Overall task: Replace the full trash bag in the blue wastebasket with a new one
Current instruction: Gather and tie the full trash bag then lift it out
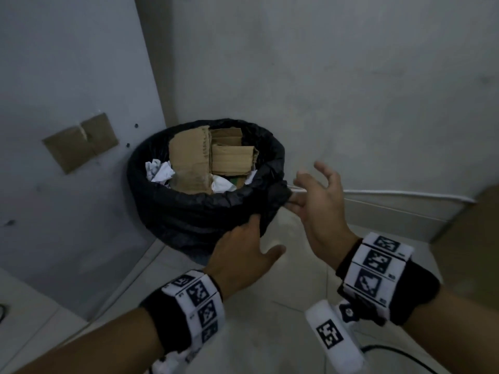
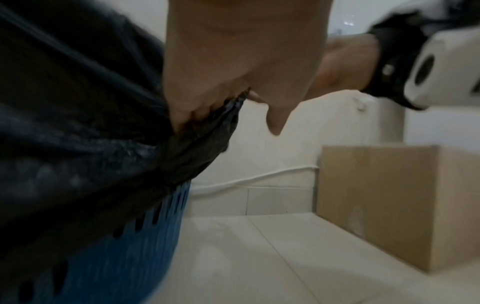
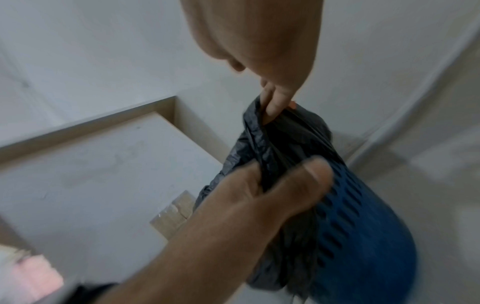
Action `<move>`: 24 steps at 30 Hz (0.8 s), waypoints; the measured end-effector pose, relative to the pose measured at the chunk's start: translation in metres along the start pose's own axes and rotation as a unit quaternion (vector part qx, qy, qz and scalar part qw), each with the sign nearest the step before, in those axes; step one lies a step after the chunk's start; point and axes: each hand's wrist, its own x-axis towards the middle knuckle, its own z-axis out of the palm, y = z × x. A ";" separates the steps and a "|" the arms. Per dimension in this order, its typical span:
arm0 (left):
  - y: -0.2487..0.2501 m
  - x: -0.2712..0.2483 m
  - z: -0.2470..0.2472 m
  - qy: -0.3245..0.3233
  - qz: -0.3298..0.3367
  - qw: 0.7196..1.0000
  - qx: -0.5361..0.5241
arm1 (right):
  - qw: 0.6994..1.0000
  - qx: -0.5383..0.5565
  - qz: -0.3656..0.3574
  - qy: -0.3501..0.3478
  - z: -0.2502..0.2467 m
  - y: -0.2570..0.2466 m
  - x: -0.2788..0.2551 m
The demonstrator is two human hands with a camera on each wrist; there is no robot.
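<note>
Head view: left hand (image 1: pixel 237 255) grip pinches the black trash bag (image 1: pixel 189 211) overhang at the near rim; right hand (image 1: pixel 318 195) grip pinches its right edge, other fingers splayed. Blue wastebasket (image 2: pixel 124 257) sits on floor in the wall corner; tile floor (image 1: pixel 283 279) open on the right. Bag holds cardboard (image 1: pixel 199 160) and crumpled paper (image 1: pixel 159 170).

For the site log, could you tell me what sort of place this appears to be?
Probably a plain indoor room corner, perhaps an office or storeroom: tiled floor, bare pale walls, a blue wastebasket lined with a full black trash bag, and a cardboard box nearby.
</note>
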 end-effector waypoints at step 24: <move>-0.079 0.011 -0.111 0.249 0.150 0.931 0.219 | 0.732 -0.492 -0.411 -0.231 0.043 0.025 0.003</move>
